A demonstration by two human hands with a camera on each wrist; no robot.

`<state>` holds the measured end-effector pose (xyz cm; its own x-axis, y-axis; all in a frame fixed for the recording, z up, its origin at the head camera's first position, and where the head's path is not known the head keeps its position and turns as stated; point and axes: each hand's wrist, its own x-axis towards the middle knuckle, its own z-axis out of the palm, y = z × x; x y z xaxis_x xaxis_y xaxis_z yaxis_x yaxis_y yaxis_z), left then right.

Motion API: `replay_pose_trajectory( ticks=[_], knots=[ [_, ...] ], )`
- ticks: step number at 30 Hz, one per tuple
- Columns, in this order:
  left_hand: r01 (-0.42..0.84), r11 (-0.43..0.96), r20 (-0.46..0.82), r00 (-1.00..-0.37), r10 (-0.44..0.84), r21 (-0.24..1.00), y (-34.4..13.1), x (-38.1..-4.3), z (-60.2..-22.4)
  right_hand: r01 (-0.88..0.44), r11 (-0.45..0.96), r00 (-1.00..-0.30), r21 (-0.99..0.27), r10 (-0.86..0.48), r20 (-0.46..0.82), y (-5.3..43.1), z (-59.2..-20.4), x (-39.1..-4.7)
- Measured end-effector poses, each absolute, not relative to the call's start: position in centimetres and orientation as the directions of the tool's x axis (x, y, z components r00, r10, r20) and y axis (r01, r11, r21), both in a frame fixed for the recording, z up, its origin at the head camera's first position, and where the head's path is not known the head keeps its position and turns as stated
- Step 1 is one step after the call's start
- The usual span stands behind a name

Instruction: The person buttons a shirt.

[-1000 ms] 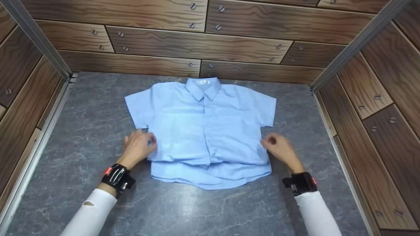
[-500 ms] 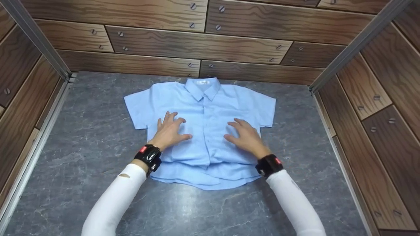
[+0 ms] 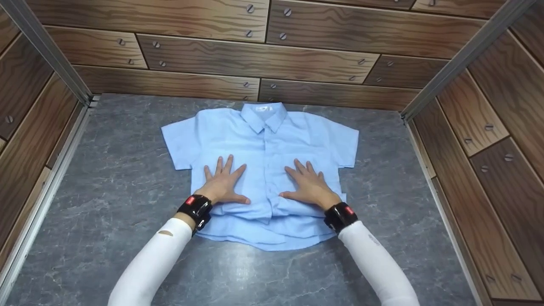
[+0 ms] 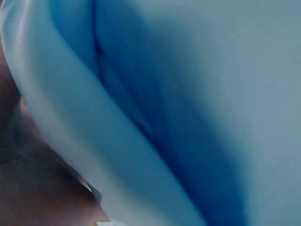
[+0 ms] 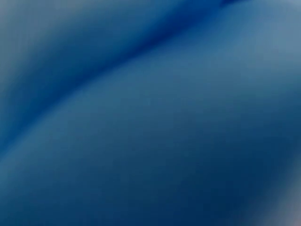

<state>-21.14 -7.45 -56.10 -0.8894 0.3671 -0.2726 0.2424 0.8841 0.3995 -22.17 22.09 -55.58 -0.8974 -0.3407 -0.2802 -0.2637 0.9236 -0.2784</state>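
Observation:
A light blue short-sleeved shirt (image 3: 250, 140) lies front side up in the head view, its collar towards the back wall. Across its lower part runs a crosswise fold, with the curved hem below it. My left hand (image 3: 221, 185) rests on the left half of the front, fingers straight and spread. On the right half my right hand (image 3: 311, 187) lies the same way, its thumb pointing to the button strip. Blue cloth (image 4: 94, 127) fills most of the left wrist view, with part of the hand at the left edge. Only blurred blue cloth (image 5: 141, 117) shows in the right wrist view.
The shirt lies on a grey marbled tabletop (image 3: 114, 182). Wood-patterned panels (image 3: 204, 51) stand behind it and along both sides, with metal rails at the corners. A black band with a camera (image 3: 196, 208) sits on each wrist.
Both hands have moved inward from the shirt's side edges, fingers going from pinched to spread. They now lie flat on the front. The shirt has shifted very slightly towards the person.

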Motion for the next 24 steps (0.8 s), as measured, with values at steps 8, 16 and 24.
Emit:
replay_pose_trajectory(
  ticks=[8, 16, 24],
  knots=[
    [0.267, 0.889, -0.241, -0.897, 0.370, 0.372, -7.3, -19.3, -56.5, -0.283, 0.925, -0.895, -0.255, -0.350, -0.276, 22.4, -55.9, -20.5],
    [0.290, 0.889, -0.205, -0.903, 0.377, 0.356, -6.5, -17.5, -56.9, -0.286, 0.922, -0.906, -0.261, -0.349, -0.241, 23.2, -56.3, -18.5],
    [0.305, 0.882, -0.183, -0.904, 0.387, 0.360, -6.9, -15.8, -57.4, -0.323, 0.920, -0.898, -0.224, -0.372, -0.235, 23.2, -56.8, -16.7]
  ],
)
